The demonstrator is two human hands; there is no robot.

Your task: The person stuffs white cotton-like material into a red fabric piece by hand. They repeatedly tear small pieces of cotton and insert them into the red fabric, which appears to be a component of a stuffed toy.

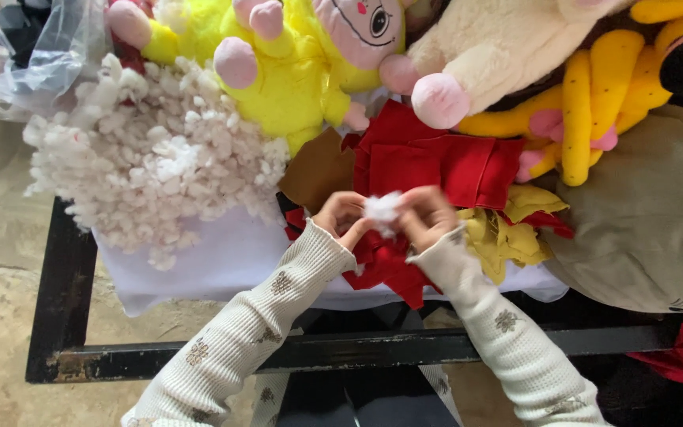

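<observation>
Pinching a white stuffing tuft [382,210] between them, the left hand [343,218] and right hand [427,215] close their fingers on it above the red fabric piece [389,265]. Left of the tuft, loose stuffing [152,162] heaps on the counter [215,265], beside a clear plastic bag [37,59].

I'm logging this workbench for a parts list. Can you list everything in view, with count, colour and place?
stuffing tuft: one, white, held between both hands at centre
red fabric pieces: several, red, centre of the table, under and behind the hands
yellow fabric pieces: a few, mustard yellow, right of the hands
brown fabric piece: one, brown, left of the red pieces
stuffing pile: one heap, white, left on the table
yellow plush toy: one, yellow with pink feet, top centre
cream plush toy: one, cream with pink paw, top right
white cloth: one, under the pile
table frame: one, black
left hand: cream sleeve
right hand: cream sleeve
</observation>
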